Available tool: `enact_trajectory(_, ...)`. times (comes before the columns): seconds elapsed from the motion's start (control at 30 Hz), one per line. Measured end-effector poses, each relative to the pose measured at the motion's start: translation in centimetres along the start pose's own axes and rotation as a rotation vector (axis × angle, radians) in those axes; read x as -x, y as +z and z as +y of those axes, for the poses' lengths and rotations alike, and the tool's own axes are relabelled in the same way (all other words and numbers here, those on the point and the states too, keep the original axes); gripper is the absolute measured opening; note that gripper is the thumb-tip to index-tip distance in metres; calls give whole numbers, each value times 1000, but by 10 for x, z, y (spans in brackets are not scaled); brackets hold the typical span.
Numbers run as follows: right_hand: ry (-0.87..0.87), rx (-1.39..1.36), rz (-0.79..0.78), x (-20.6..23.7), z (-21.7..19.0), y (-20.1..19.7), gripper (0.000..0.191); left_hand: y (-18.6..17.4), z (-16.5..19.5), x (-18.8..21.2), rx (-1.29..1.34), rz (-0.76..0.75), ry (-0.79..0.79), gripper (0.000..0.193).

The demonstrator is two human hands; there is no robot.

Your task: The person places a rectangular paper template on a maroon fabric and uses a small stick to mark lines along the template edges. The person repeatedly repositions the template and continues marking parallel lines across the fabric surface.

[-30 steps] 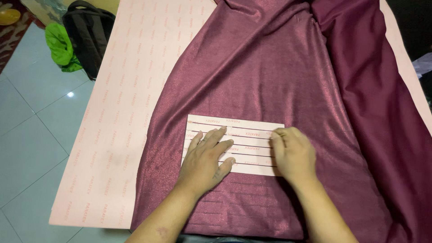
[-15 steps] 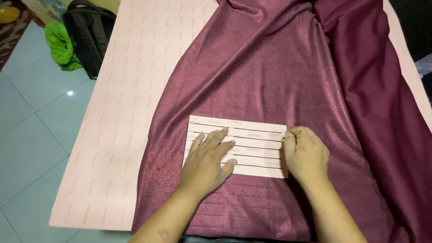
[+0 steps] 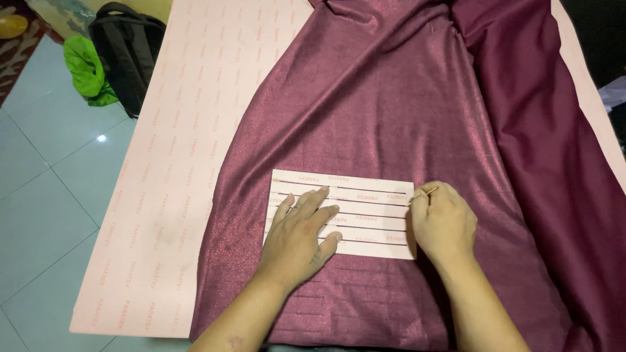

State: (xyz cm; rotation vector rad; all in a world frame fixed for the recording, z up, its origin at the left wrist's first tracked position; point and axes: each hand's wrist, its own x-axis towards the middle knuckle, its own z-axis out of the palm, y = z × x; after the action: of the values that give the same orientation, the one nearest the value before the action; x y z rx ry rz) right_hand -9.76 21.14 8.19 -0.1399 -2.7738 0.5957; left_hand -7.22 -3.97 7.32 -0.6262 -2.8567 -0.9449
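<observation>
A shiny maroon fabric [image 3: 391, 111] lies spread over a pink table top [image 3: 195, 130]. On the cloth rests a pale rectangular card [image 3: 372, 195] with slits cut across it. My left hand [image 3: 300, 238] lies flat on the card's left half, fingers spread. My right hand [image 3: 443, 225] sits at the card's right edge, fingers closed on a thin yellowish stick [image 3: 424, 193], likely chalk or a pencil, whose tip touches the card's upper right corner. Faint parallel lines show on the fabric below the card.
A second, darker maroon cloth [image 3: 561, 130] lies folded along the right side. On the tiled floor [image 3: 45, 195] at the upper left stand a black backpack [image 3: 127, 52] and a bright green bag [image 3: 85, 72]. The table's left edge runs diagonally.
My right hand has slid right from on top of the card to its right edge, with the stick now showing at the corner. My left hand has stayed flat on the card.
</observation>
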Motion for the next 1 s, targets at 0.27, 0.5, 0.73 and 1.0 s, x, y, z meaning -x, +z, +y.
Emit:
enact_trajectory(0.27, -409, -177, 22, 18, -61, 35, 11, -1, 4, 0, -6, 31, 5, 47)
enact_trajectory(0.5, -50, -118, -30, 5, -24, 8, 23, -2, 2, -1, 4, 15, 2, 46)
enact_trajectory(0.73, 43, -154, -1, -4, -15, -7, 21, -1, 1, -2, -18, -4, -14, 47)
enact_trajectory(1.0, 105, -635, -289, -22, -52, 37, 21, -1, 0, -3, -69, -16, 4, 54)
